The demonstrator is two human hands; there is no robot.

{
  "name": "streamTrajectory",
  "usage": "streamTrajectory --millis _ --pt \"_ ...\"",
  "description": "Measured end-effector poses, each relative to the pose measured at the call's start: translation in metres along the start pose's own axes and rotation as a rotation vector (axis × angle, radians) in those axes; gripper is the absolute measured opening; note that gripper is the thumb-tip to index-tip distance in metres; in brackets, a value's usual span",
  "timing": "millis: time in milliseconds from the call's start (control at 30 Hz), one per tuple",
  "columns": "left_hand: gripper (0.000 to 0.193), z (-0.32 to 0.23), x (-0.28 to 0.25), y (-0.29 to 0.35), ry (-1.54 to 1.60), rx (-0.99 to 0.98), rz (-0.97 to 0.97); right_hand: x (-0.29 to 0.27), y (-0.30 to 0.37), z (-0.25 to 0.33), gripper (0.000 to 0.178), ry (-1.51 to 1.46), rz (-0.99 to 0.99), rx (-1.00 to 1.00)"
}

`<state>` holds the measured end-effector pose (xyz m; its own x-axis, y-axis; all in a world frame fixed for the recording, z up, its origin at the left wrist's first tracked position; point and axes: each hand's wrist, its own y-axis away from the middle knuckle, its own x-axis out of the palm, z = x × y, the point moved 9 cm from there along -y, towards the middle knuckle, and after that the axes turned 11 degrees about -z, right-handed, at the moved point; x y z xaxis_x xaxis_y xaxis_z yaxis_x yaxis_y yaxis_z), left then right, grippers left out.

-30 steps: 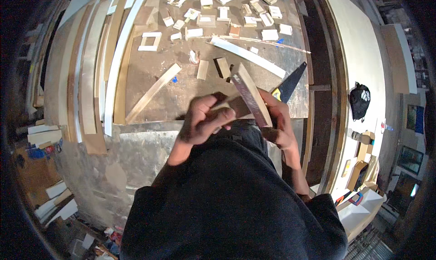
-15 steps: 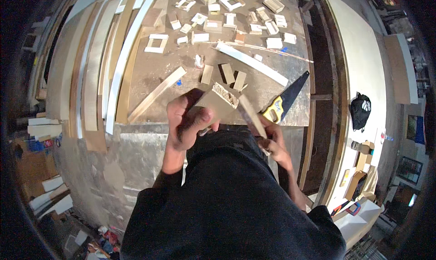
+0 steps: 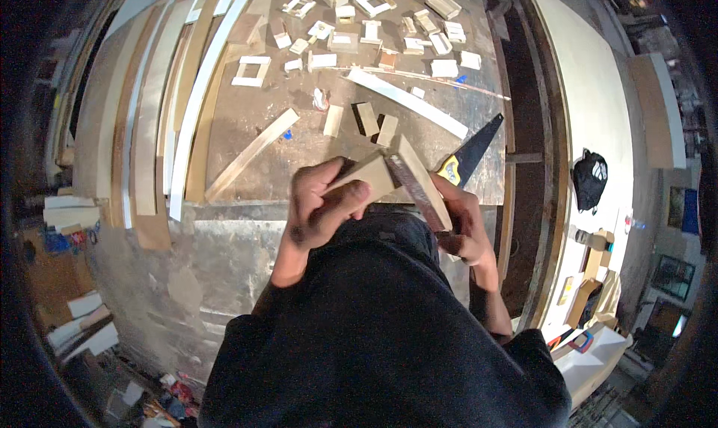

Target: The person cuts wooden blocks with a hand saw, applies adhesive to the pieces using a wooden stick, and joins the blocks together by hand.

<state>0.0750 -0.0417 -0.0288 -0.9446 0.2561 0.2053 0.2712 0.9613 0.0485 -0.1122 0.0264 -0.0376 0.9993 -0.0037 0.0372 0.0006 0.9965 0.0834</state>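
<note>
My left hand [image 3: 321,207] is closed round a pale wooden block [image 3: 375,173], thumb along its near side. My right hand [image 3: 465,226] grips a second wooden block [image 3: 422,188], tilted, with a rough dark edge facing me. The two blocks meet, or nearly meet, at their upper ends in front of my body; whether they touch I cannot tell. Just beyond them on the workbench [image 3: 247,102] are three small wood blocks [image 3: 366,119]. Past my right hand lies a handsaw [image 3: 479,153] with a yellow handle, partly hidden by that hand.
Several small wooden frames and offcuts [image 3: 372,31] are scattered over the far bench. A white strip [image 3: 407,102] lies across the middle, a bare wood strip [image 3: 254,155] to the left. Long boards [image 3: 196,114] line the left side. On the right-hand board rests a black bag [image 3: 590,181].
My right hand has risen, bringing its block up against or close to the left one. The left block has turned, so its rough end no longer shows.
</note>
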Motion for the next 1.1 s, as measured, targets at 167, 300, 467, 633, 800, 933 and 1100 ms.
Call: streamTrajectory --millis 167,300,467,633,800,933,1100 --pt "0.034 0.002 0.01 0.006 -0.142 0.029 0.092 0.001 -0.003 -0.003 0.095 -0.047 -0.002 0.017" --pt "0.029 -0.019 -0.007 -0.019 -0.4 0.105 0.04 -0.032 0.001 -0.06 0.087 0.226 -0.108 0.246" --pt "0.034 0.001 -0.016 -0.025 -0.439 0.152 0.063 -0.038 -0.003 -0.059 0.093 -0.034 -0.236 0.128" --pt "0.031 -0.006 -0.013 -0.033 -0.405 0.185 0.043 -0.014 -0.019 -0.027 0.099 0.016 -0.194 -0.097" --pt "0.026 0.006 -0.011 -0.04 0.029 0.001 0.054 0.006 -0.03 -0.019 0.105 0.073 -0.198 -0.169" --pt "0.061 0.0 -0.013 -0.04 -0.029 0.293 0.035 0.011 -0.037 -0.009 0.109 0.091 -0.263 -0.175" --pt "0.09 -0.004 -0.005 -0.041 0.165 0.347 0.006 0.017 -0.046 -0.005 0.109 0.022 -0.327 -0.197"
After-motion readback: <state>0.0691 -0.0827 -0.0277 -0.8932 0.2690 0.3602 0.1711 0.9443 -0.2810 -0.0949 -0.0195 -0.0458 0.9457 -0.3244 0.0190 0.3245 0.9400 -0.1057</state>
